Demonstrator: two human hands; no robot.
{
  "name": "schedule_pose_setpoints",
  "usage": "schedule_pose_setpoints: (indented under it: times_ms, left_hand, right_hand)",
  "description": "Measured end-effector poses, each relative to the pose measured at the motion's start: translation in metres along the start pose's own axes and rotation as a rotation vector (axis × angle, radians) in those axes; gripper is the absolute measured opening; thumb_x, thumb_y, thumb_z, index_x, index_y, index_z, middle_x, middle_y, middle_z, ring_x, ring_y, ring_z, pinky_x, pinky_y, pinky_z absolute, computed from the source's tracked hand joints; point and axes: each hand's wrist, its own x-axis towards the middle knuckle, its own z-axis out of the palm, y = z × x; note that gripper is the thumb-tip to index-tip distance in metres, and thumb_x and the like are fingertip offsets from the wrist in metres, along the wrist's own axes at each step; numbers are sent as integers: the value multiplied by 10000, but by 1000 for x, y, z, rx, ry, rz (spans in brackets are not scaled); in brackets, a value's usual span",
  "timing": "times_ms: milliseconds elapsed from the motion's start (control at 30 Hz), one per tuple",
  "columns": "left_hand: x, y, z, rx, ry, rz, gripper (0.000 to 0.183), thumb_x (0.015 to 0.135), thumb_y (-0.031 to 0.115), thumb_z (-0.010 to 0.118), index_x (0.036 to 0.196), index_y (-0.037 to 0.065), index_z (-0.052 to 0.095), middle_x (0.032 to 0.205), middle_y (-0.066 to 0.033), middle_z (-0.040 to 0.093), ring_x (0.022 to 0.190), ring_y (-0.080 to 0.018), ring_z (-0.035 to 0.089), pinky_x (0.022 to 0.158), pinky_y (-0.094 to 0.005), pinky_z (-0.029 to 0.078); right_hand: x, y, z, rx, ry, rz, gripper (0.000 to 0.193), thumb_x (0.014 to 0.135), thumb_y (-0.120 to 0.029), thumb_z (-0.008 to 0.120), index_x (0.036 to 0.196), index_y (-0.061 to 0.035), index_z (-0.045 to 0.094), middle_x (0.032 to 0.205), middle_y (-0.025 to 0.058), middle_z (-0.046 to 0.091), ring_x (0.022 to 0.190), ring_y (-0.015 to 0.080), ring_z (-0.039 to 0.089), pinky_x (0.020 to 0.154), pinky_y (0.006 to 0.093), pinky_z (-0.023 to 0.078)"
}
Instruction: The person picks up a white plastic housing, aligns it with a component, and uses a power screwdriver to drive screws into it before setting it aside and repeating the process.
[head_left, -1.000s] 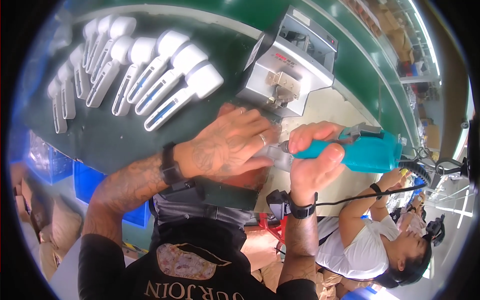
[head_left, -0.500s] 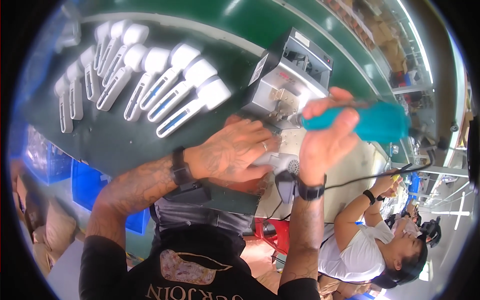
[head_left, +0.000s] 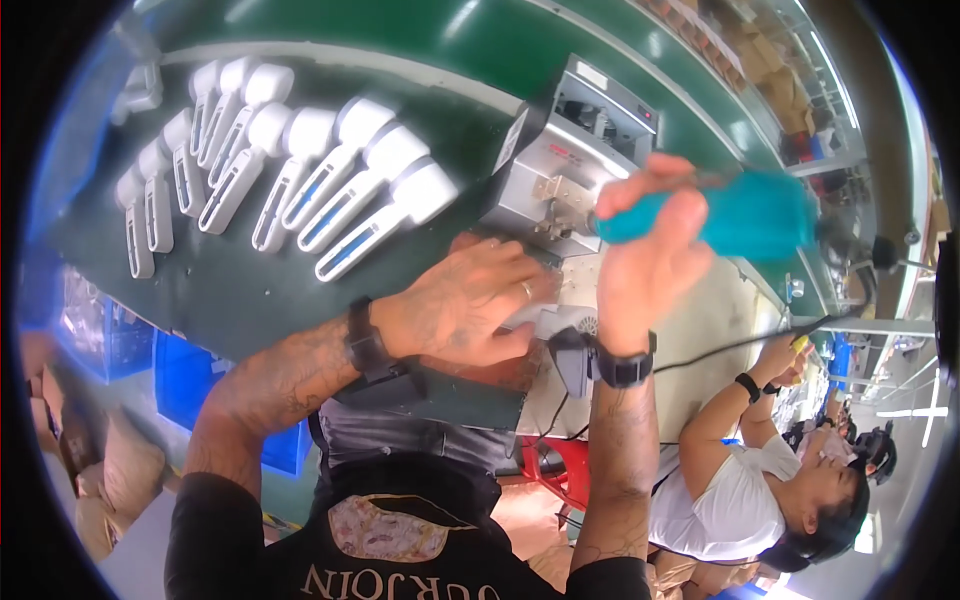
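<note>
My right hand (head_left: 648,262) is wrapped round a teal electric screwdriver (head_left: 760,215), held almost level and blurred. Its tip end points left, at the front of a grey screw feeder (head_left: 548,168); whether it touches cannot be made out. Lower down, my left hand (head_left: 465,300) curls over a pale grey-white plastic housing (head_left: 547,322) with a round grille, close to the work surface. The fingers hide much of that housing. Left of the feeder, several white handheld devices (head_left: 375,205) with round heads and slotted handles lie in a fanned row.
The green table (head_left: 330,330) carries everything, with a pale board (head_left: 690,300) at its right. A black cable (head_left: 720,352) crosses near my right wrist. Blue bins (head_left: 185,375) stand below the left edge. A co-worker in a white shirt (head_left: 720,495) sits to the right.
My right hand and the screwdriver have shifted slightly up and left, nearer the feeder's front. My left hand stays over the housing. The whole view has tilted a little.
</note>
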Motion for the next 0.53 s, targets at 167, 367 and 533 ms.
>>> schedule_pose_setpoints:
  times_ms: [167,367,533]
  left_hand:
    - [2,-2,1,1,0,-17,402,751,165,691,1145,97,646,1097,-82,624,978,-282,570,844,-414,486]
    - [1,0,4,10,-1,10,382,765,155,685,1140,97,648,1086,-79,626,983,-278,575,865,-407,483]
    - [-2,-8,10,43,25,31,479,767,264,730,1185,66,604,1089,-115,612,984,-287,563,828,-443,467]
  right_hand:
    - [2,21,3,-62,-37,-9,458,1048,-416,470,1061,35,546,732,71,609,659,156,581,613,296,469]
    - [-6,13,1,-26,-73,80,469,1030,-457,494,1030,9,554,719,67,594,639,167,576,598,301,466]
    - [-39,-11,-32,127,-85,173,606,996,-566,497,1161,18,502,727,102,626,628,206,591,598,323,497]
